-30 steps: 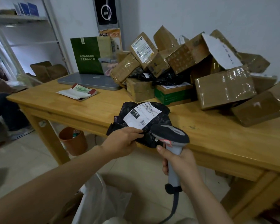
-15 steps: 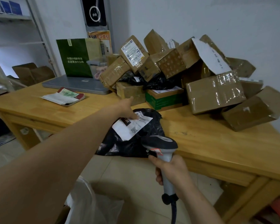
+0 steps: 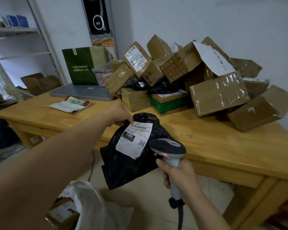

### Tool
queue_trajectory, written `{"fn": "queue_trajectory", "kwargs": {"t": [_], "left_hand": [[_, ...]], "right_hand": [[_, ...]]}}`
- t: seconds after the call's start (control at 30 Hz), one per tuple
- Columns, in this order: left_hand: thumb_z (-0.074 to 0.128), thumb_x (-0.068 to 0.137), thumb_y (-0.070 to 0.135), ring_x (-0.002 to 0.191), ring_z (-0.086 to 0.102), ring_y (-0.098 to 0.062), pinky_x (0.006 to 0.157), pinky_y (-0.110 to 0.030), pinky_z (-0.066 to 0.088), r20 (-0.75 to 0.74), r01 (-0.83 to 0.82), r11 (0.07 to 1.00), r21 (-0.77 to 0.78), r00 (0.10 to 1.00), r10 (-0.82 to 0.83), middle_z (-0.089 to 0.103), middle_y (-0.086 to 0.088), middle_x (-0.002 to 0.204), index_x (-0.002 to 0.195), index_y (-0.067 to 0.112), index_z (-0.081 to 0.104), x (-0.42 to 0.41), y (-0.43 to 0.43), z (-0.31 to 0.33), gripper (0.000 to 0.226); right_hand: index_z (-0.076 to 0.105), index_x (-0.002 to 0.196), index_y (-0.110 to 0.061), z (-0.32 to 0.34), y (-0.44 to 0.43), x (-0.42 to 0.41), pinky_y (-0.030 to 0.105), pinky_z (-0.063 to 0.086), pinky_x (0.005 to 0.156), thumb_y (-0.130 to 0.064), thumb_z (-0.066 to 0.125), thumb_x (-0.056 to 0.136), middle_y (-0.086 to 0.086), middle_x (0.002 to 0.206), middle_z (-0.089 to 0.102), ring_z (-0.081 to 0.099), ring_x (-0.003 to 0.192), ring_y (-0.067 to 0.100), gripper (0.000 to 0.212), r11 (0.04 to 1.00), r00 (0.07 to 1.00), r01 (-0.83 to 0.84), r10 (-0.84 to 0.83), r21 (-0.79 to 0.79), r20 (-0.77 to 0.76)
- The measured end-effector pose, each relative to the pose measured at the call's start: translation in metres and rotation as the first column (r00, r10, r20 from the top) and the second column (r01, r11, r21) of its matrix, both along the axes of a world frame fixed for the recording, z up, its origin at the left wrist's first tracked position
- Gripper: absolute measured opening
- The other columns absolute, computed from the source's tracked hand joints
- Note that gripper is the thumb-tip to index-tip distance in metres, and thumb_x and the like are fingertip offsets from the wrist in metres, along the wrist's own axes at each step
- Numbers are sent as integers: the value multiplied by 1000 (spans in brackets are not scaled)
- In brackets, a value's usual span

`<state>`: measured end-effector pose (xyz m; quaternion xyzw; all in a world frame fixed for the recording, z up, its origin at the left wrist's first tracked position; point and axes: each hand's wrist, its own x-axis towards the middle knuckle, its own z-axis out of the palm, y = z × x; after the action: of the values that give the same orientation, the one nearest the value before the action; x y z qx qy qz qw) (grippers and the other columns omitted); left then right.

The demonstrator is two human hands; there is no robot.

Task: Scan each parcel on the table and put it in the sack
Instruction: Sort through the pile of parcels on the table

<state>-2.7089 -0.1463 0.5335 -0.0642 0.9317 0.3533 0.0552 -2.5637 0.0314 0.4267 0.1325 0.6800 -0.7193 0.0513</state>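
The left hand [image 3: 120, 113] pinches the black parcel [image 3: 123, 168] at its top edge, the bag hanging below; the right hand [image 3: 178, 175] grips the scanner [image 3: 169, 145] beside it. Aim at the barcode [image 3: 140, 126] just under the pinch (keeping the label [image 3: 133, 140] taut).

green bag [image 3: 80, 65] behind a closed laptop [image 3: 83, 94], booklet [image 3: 71, 105] just beside.

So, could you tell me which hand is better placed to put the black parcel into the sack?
Left, probably. The left hand grips the parcel, and the sack lies below that arm; the right hand holds the scanner.
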Motion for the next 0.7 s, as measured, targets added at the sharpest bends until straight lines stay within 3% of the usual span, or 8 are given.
{"fn": "queue_trajectory", "kwargs": {"t": [0.07,0.17,0.23,0.43,0.7], "left_hand": [[79,75,10,70,66,-26,69,-39,59,-193,-53,999,-13,980,49,69,-14,76,77,-4,68,13,-5,4,18],[74,79,16,66,55,-23,65,-37,50,-474,-99,986,-133,880,25,56,-9,66,70,8,68,34,-9,7,14],[71,80,15,68,48,-20,64,-34,44,-570,-116,985,-129,822,22,52,-5,68,68,14,62,47,-10,7,15],[71,83,18,80,55,-14,71,-29,42,-686,-150,987,-59,725,69,61,5,82,75,17,61,71,-14,5,12],[70,84,20,81,58,-17,73,-31,44,-738,-155,986,-56,672,63,65,-2,86,76,15,66,80,-17,5,11]], "right_hand": [[57,63,-2,11,-3,9,25,39,41,-15,73,83,8,45,51,47,37,18,29,998,996,50,-53,-42,-72],[58,66,-2,33,-12,24,27,41,42,-15,72,83,10,48,52,48,38,18,25,994,980,45,-64,-100,-191],[60,69,-4,46,-18,33,29,42,44,-15,71,83,10,51,53,49,41,18,21,992,971,-6,-24,-125,-238],[58,71,-7,57,-31,45,27,41,43,-11,69,85,3,45,51,46,40,16,18,996,968,-55,35,-73,-250],[57,70,-8,68,-36,58,26,42,42,-13,69,85,4,48,49,46,42,16,19,993,963,-55,27,-100,-269]]}}
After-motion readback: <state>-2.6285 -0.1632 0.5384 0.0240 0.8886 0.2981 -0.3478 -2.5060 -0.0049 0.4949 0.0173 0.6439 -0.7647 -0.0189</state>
